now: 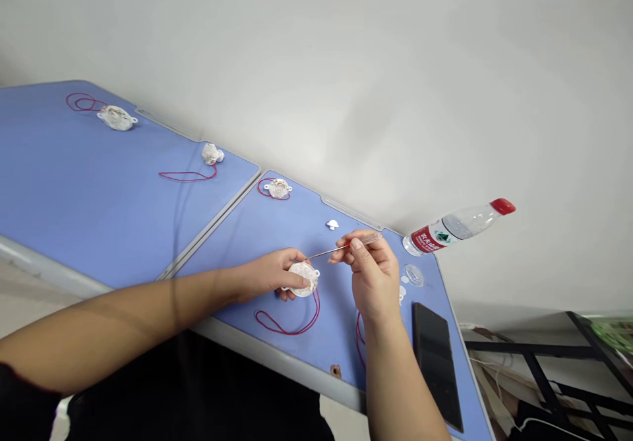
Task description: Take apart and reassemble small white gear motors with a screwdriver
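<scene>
My left hand (277, 271) is closed around a round white pendant-like piece (300, 280) with a small lug at its edge, the thumb lying across its face. A red cord (288, 333) trails from the piece in a loop on the table. My right hand (373, 266) grips a slim screwdriver (341, 248) with a clear and red handle. Its thin metal shaft points left, and the tip is at the upper edge of the white piece; whether it touches I cannot tell. Beyond my hands lies a small white mushroom-shaped part (332, 224).
Similar white pieces with red cords lie at the far left (117, 118), farther back (212, 154) and near the wall edge (278, 188). A water bottle (452, 229), a clear round cover (413, 275) and a phone (437, 362) are on the right. Two blue tables (123, 217) meet at a seam.
</scene>
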Demonstrator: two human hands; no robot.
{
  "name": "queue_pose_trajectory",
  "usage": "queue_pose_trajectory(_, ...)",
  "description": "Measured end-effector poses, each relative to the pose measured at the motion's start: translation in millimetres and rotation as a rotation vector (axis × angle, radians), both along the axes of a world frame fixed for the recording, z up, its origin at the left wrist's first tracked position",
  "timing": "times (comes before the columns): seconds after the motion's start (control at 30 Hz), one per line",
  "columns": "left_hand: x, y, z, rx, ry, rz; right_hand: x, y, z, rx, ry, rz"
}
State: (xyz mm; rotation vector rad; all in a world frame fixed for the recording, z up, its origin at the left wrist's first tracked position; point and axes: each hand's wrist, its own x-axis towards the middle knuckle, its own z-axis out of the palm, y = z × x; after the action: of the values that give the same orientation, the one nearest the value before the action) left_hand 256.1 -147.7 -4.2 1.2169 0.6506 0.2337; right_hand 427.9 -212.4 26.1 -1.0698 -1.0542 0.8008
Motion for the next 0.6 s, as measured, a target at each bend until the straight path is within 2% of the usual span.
queue_pose_trajectory(0.6,0.4,0.7,0.5,0.005,0.005,-0.005,1.2,0.9,-0.8,-0.007,0.007,0.009)
